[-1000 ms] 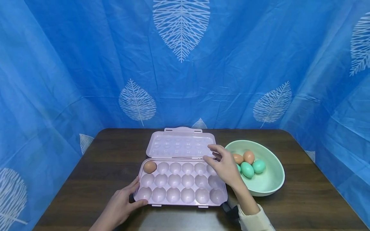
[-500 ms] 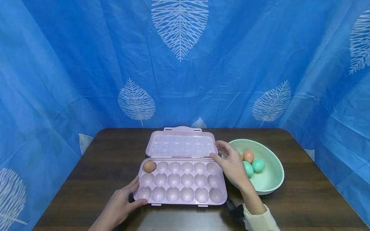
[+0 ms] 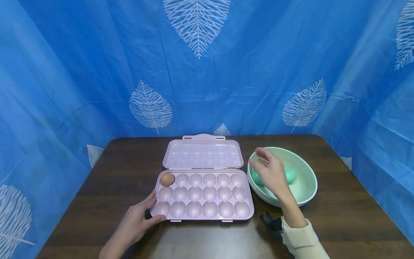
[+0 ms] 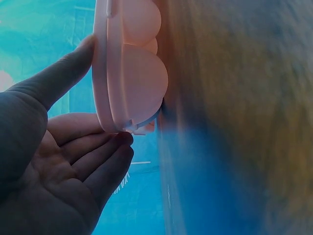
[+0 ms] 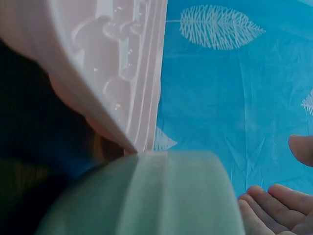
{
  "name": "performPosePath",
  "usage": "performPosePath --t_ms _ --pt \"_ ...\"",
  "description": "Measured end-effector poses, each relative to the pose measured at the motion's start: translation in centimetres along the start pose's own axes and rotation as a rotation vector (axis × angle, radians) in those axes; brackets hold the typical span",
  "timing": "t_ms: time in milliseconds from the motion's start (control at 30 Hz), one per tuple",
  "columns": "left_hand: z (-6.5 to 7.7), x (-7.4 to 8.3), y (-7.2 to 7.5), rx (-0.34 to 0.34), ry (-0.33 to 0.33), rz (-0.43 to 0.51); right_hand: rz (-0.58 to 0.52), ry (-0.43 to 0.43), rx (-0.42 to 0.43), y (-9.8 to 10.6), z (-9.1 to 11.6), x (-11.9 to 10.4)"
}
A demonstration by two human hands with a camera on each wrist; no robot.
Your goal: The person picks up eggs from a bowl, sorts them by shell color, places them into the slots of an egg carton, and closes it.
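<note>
A pale pink egg box [image 3: 207,217] lies open on the table, its rows of cups facing up. One brown egg [image 3: 167,179] sits in the back-left cup. My left hand [image 3: 134,221] holds the box's front-left corner, with the thumb [image 4: 73,66] at the rim and the fingers at the side. Over the pale green bowl [image 3: 308,180] my right hand [image 3: 273,174] hovers, thumb and fingers spread, nothing between them. Beside that hand a green egg [image 3: 290,175] shows in the bowl; another green egg [image 3: 256,178] is partly covered by it.
The box's lid [image 3: 203,151] is folded back flat behind the cups. Close to the box's right side stands the bowl. A blue curtain [image 3: 242,72] with white leaf prints rises behind the dark wooden table [image 3: 97,208]. A black strap [image 3: 273,223] hangs by my right wrist.
My right hand has moved right, from above the box's back-right part to above the bowl, now covering the brown eggs there. My left hand keeps its place at the box; the head view has shifted slightly.
</note>
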State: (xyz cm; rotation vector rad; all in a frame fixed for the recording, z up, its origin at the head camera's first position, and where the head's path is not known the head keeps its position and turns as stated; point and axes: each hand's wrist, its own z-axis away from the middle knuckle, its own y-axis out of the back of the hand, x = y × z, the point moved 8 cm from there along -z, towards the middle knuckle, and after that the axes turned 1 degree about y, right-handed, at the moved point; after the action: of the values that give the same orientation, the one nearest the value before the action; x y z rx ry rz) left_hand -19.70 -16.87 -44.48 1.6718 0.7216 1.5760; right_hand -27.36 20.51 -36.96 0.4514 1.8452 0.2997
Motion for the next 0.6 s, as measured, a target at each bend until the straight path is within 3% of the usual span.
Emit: performPosePath --t_ms 200,433,600 --pt "-0.3 -0.1 -0.1 -0.036 0.035 -0.001 -0.027 -0.04 0.001 0.6 -0.4 0.9" --pt "0.1 0.1 0.1 0.001 -0.013 -0.001 -0.007 -0.085 0.02 1.5 -0.6 2.3" --pt "0.1 0.1 0.1 -0.003 0.002 0.008 0.028 -0.119 0.009 2.0 -0.7 3.1"
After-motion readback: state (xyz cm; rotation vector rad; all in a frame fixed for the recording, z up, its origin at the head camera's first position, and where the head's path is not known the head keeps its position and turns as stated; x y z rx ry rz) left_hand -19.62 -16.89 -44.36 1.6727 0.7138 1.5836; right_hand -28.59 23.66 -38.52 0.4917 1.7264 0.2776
